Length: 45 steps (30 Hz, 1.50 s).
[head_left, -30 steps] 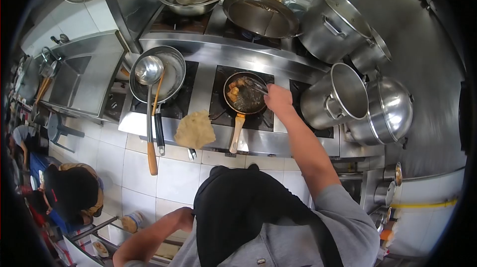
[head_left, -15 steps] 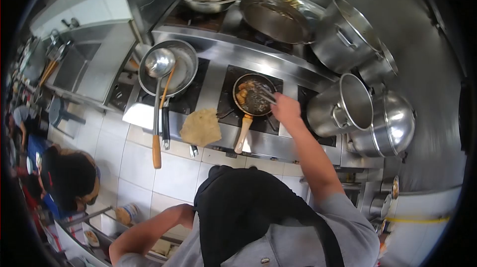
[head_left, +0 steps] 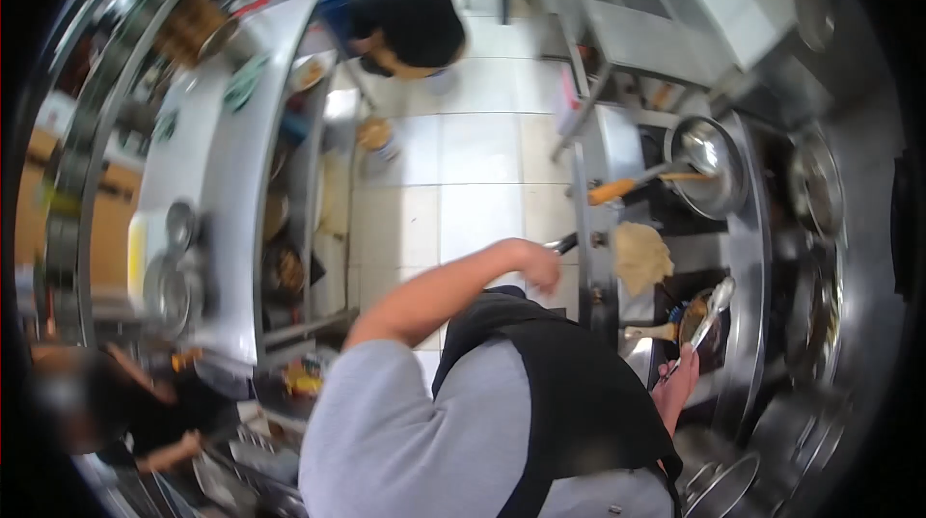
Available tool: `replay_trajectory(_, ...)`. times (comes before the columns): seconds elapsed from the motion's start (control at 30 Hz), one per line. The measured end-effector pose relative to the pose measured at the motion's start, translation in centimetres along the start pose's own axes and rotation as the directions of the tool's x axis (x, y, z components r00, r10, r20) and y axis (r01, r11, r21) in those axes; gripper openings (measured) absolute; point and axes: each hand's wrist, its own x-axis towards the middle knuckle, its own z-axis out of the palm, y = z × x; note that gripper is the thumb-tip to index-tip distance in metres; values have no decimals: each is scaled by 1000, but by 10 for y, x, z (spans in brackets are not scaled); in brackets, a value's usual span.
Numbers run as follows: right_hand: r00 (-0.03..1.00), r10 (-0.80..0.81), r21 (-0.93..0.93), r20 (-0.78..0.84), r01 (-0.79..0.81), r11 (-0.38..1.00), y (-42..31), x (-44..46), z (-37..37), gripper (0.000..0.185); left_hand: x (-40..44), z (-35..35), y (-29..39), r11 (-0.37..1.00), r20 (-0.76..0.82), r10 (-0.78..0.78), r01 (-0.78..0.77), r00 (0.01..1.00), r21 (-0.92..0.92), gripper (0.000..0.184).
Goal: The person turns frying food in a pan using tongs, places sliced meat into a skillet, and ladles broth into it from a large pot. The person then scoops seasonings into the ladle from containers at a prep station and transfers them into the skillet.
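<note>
My right hand (head_left: 678,378), at the lower right, is closed round metal tongs (head_left: 716,301). The tongs reach up over the small frying pan (head_left: 694,320), which sits on a burner with its light handle (head_left: 651,332) pointing left. Brown food shows in the pan, partly covered by the tongs. My left hand (head_left: 540,267) is in front of my body, left of the stove, bent downward and blurred; its fingers are unclear. Just beside it is a black handle (head_left: 564,244) with a metal end. A beige cloth (head_left: 641,258) lies on the stove's front edge.
A larger pan (head_left: 728,185) holds a ladle with a wooden handle (head_left: 612,192). Big metal pots (head_left: 719,484) stand at the lower right. A long steel counter (head_left: 227,180) runs along the left. One person (head_left: 410,12) is at the top, another (head_left: 145,402) at the lower left.
The view has swung strongly to the left, so the stove now shows at the right. My left hand has risen from my waist. The tongs have lifted out of the pan's food.
</note>
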Motion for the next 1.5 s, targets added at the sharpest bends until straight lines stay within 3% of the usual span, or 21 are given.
replay_trajectory(0.03,1000,13,-24,29,-12,1000,0,2,3,22,-5,14,4,974,-410,-72,-25,909,-227,28)
replay_trajectory(0.07,998,2,-27,61,-1,1000,-3,-1,12,22,-5,33,11,909,-721,-210,-140,661,-393,28)
replay_trajectory(0.13,993,30,-22,118,-27,999,0,4,18,23,22,93,-7,869,-769,-391,-73,506,-490,28)
replay_trajectory(0.17,989,37,-37,146,-32,999,-1,5,22,23,33,123,-23,817,-772,-528,-37,353,-576,28)
replay_trajectory(0.23,963,-9,-12,270,12,1000,1,6,27,23,15,183,-55,923,-593,-343,142,728,-358,29)
replay_trajectory(0.27,959,-2,-21,284,8,1000,3,4,29,23,2,211,-70,871,-428,-466,316,775,-376,32)
replay_trajectory(0.33,947,-19,35,320,8,999,6,2,35,23,-54,262,-74,760,-472,-635,385,611,-524,37)
replay_trajectory(0.4,939,-10,20,344,3,1000,6,-4,40,23,-100,307,-104,556,-309,-817,524,487,-645,40)
replay_trajectory(0.43,936,-2,7,352,-1,1000,6,-7,42,23,-112,346,-133,509,-357,-860,563,365,-651,40)
replay_trajectory(0.53,937,-27,44,347,12,999,4,-11,55,23,-175,386,-141,199,-126,-978,584,163,-787,43)
replay_trajectory(0.57,935,-33,52,352,15,999,5,-11,59,23,-188,396,-148,202,-135,-978,581,157,-789,43)
replay_trajectory(0.77,950,-61,73,306,41,997,4,-7,65,25,-186,381,-149,256,-174,-966,607,192,-753,45)
replay_trajectory(0.87,964,-74,93,257,51,994,-5,-19,70,26,-154,335,-130,396,-263,-916,572,304,-718,46)
replay_trajectory(1.0,953,-130,-52,274,149,987,14,7,33,21,-76,288,-135,749,-438,-656,459,615,-477,43)
replay_trajectory(1.1,976,-176,32,128,173,984,-6,-18,23,17,-49,241,-89,803,-432,-588,432,684,-410,45)
replay_trajectory(1.2,962,-249,170,113,228,959,-14,-12,-20,34,-20,233,-80,838,-372,-527,396,764,-376,44)
replay_trajectory(1.3,963,-266,53,-36,268,962,-17,-1,-62,37,-7,233,-93,856,-275,-498,418,822,-303,44)
replay_trajectory(1.37,885,-465,-368,17,438,820,-8,14,-95,39,-12,232,-85,836,-216,-539,484,814,-260,45)
replay_trajectory(1.4,888,-460,-362,-10,425,830,-5,14,-109,39,-12,231,-84,840,-207,-534,489,820,-234,45)
replay_trajectory(1.47,844,-537,-822,12,313,475,-24,0,-124,41,-9,227,-86,836,-325,-548,508,771,-208,44)
replay_trajectory(1.5,881,-472,-870,20,248,425,-30,-2,-130,34,-8,224,-85,838,-321,-545,512,774,-190,44)
